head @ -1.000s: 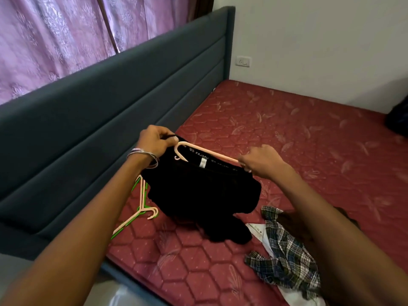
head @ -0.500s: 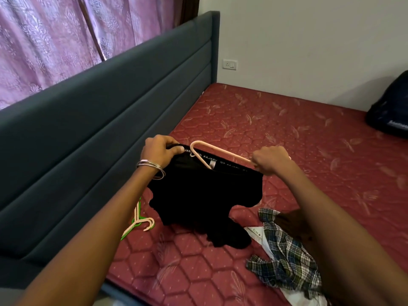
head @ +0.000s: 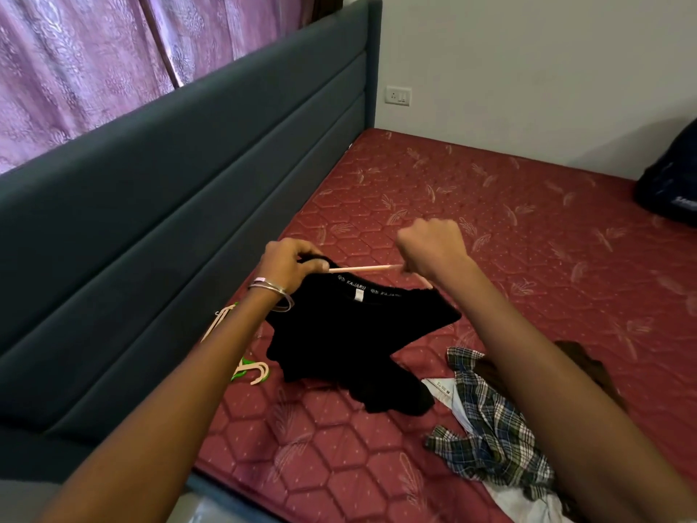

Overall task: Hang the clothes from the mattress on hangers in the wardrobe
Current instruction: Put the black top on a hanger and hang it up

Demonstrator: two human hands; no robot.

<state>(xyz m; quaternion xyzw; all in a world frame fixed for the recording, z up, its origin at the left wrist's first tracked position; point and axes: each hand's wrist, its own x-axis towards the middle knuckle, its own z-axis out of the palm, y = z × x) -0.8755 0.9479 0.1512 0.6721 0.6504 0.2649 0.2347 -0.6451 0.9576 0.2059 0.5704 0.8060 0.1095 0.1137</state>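
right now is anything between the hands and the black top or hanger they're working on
No. The left hand already pinches the black top at its neckline, and the right hand grips the pink hanger. The wardrobe is out of view.

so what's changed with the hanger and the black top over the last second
The pink hanger has slid further into the black top's neck: its hook, exposed before, is now hidden at the right hand, which has risen. The left hand still pinches the collar. Spare hangers and plaid shirt lie unmoved.
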